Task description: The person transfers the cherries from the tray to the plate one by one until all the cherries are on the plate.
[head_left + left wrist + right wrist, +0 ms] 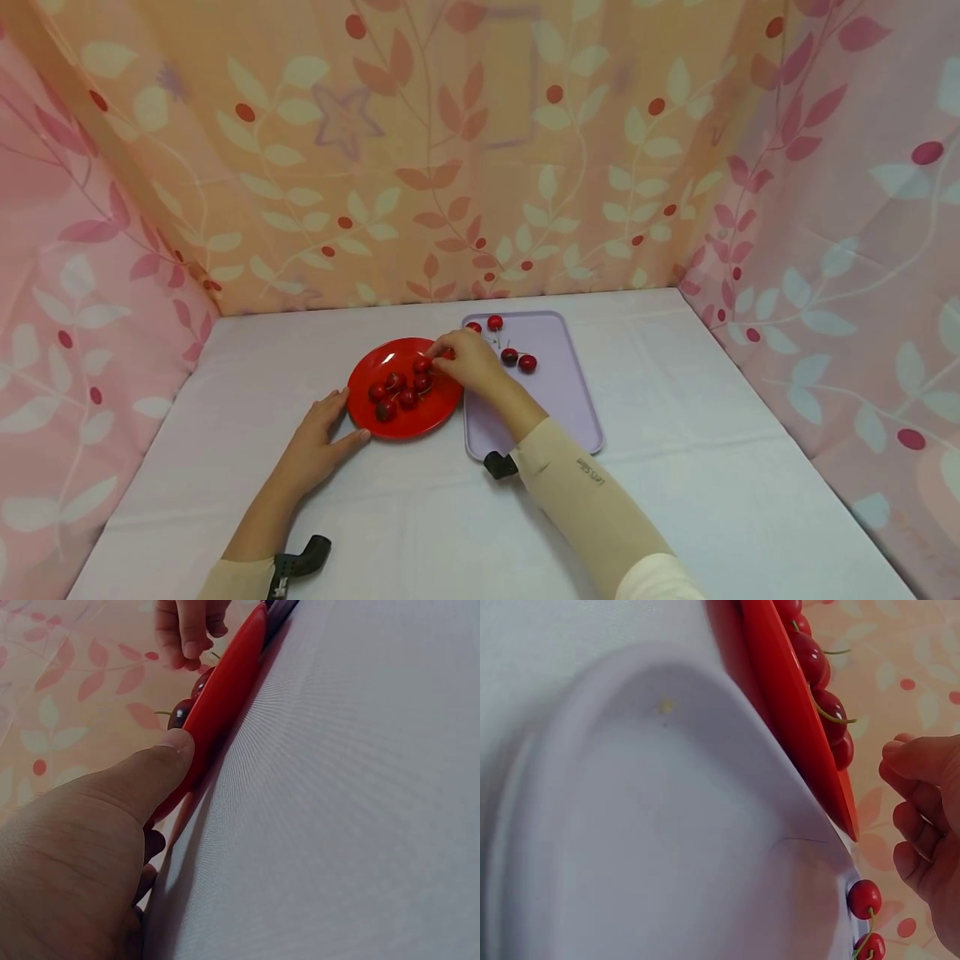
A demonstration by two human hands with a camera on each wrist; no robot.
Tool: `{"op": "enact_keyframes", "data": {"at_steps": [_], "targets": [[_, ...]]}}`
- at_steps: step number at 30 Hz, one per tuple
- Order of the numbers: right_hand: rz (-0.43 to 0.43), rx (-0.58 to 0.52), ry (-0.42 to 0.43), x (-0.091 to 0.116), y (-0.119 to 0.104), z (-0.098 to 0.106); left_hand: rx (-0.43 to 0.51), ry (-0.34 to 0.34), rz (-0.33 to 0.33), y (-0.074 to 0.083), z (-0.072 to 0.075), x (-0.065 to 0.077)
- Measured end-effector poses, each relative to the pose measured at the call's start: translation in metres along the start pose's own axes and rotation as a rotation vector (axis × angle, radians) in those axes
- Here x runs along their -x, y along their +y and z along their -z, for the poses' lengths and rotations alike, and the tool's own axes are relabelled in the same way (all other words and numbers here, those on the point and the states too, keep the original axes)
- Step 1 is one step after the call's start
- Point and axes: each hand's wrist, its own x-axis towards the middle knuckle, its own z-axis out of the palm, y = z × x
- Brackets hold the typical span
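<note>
A round red plate (402,427) carries several dark red cherries (407,397). My left hand (322,442) holds the plate by its near left rim, thumb at the front edge and fingers along the side; in the left wrist view the thumb (176,740) lies on the rim. Over the plate's right part is my right hand (468,360), fingertips bent down close to the cherries. The right wrist view shows those fingers loosely bent beside the plate, nothing visible between them. Right of the plate, a pale purple tray (551,400) bears a few cherries (527,363) toward its far end.
Tray and plate stand side by side on a white cloth (697,467), the plate's right rim near the tray's left edge. Patterned curtains (420,167) enclose the table at the back and both sides. Each wrist wears a black camera mount (303,560).
</note>
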Motion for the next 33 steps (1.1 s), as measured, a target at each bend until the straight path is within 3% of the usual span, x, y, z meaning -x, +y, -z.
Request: {"op": "enact_keyframes", "data": {"at_steps": [24, 33], "targets": [[0.085, 0.016, 0.150, 0.021, 0.016, 0.041, 0.020, 0.018, 0.033, 0.003, -0.004, 0.001], [0.032, 0.030, 0.165, 0.023, 0.033, 0.055, 0.020, 0.033, 0.023, 0.003, -0.005, 0.002]]}}
